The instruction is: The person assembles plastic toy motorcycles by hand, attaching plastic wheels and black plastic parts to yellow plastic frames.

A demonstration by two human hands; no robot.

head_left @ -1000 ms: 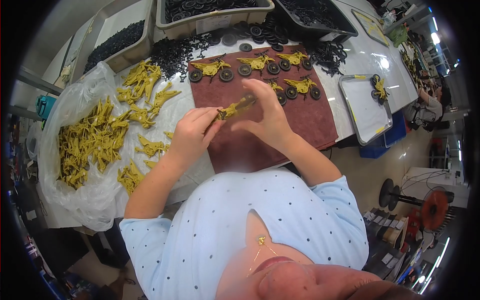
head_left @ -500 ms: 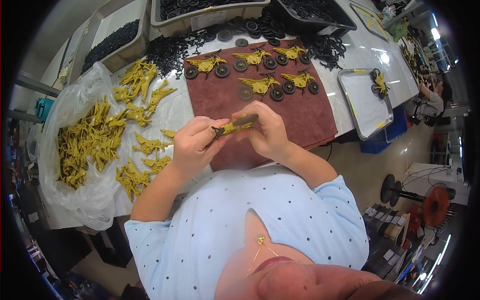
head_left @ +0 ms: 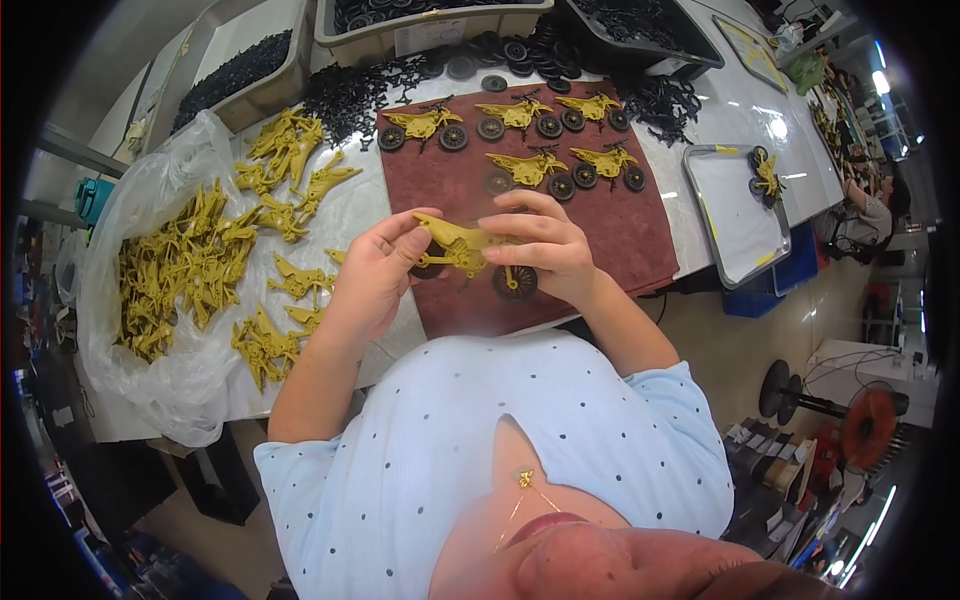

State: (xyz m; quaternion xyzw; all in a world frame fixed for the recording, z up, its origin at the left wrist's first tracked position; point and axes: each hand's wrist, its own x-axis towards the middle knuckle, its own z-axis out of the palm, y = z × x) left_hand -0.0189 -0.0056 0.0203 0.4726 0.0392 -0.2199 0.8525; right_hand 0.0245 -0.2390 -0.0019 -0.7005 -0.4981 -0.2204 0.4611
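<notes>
A yellow toy motorcycle (head_left: 456, 244) with black wheels is held side-on between my two hands, above the dark red cloth (head_left: 610, 235). My left hand (head_left: 378, 268) pinches its left end, near one wheel. The fingers of my right hand (head_left: 548, 248) close over its right end, above the other wheel (head_left: 516, 282), and hide part of the body. Beyond my hands, several similar toy motorcycles (head_left: 423, 126) lie in two rows on the cloth.
Yellow body parts fill a clear plastic bag (head_left: 205, 400) at left, with more loose beside it. Bins of black parts (head_left: 425, 32) line the back, small black parts and wheels spilling before them. At right, a tray (head_left: 742, 240) holds another toy motorcycle (head_left: 766, 175).
The toy motorcycle has turned from edge-on to side-on between my hands, so its body and wheels now show. My hands have moved slightly apart.
</notes>
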